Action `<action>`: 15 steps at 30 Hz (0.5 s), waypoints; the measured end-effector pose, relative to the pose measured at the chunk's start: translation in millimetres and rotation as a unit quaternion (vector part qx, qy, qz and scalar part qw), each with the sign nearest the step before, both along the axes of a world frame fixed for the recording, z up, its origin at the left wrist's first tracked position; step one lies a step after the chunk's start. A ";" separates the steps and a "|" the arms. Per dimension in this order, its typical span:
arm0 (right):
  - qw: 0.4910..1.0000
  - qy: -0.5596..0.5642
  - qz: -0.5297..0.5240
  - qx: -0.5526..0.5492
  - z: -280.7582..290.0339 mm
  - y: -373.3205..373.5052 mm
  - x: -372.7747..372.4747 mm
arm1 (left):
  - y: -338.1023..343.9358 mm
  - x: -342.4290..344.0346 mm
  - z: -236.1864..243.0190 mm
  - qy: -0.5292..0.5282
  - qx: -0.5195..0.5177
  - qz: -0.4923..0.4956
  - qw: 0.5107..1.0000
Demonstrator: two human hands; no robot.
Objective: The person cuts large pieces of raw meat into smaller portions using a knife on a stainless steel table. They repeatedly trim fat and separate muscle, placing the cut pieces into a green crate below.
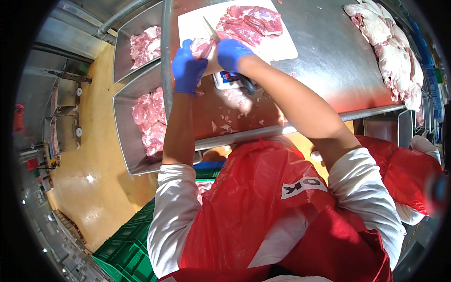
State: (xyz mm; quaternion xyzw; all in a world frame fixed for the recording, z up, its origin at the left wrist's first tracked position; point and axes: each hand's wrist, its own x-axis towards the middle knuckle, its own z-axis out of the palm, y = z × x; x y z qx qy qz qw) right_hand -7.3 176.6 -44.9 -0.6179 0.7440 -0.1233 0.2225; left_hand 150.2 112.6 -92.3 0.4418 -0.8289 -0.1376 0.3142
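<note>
My right hand [231,55], in a blue glove, is closed around a knife [211,29] whose blade points up and left over the white cutting board [190,29]. My left hand [189,68], also blue-gloved, grips a small piece of raw meat [202,48] at the board's near left edge. Close to the blade, beyond my right hand, lies a large red cut of meat [251,23]. The knife's handle is mostly hidden in my fist. Just below that fist sits a small white and blue item [228,80] with a black curved part [246,84].
The steel table [324,42] bears meat scraps [237,101] near its front edge. Pale, skin-covered meat pieces [397,61] are piled at right. Steel bins [124,127] with cut meat stand at left. Green crates [129,251] are on the floor. Another person's red apron [399,164] shows at right.
</note>
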 end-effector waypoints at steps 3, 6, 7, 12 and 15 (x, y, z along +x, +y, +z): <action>0.977 0.123 0.170 -0.028 -27.3 -33.5 1.2 | 1.1 0.8 9.5 0.023 0.046 0.008 0.999; 0.961 0.171 0.218 0.019 -54.8 0.6 14.0 | 2.6 10.5 -2.3 0.036 -0.003 0.009 0.999; 0.983 0.086 0.082 0.140 -18.7 33.0 21.4 | 3.4 20.0 -6.1 0.060 -0.037 0.004 0.997; 0.990 -0.013 0.051 0.134 7.7 149.8 -25.6 | 1.7 84.6 4.6 0.317 0.175 0.078 0.929; 0.998 -0.016 0.035 0.047 -5.8 212.5 -62.5 | 34.8 129.0 29.7 0.519 0.379 0.060 0.764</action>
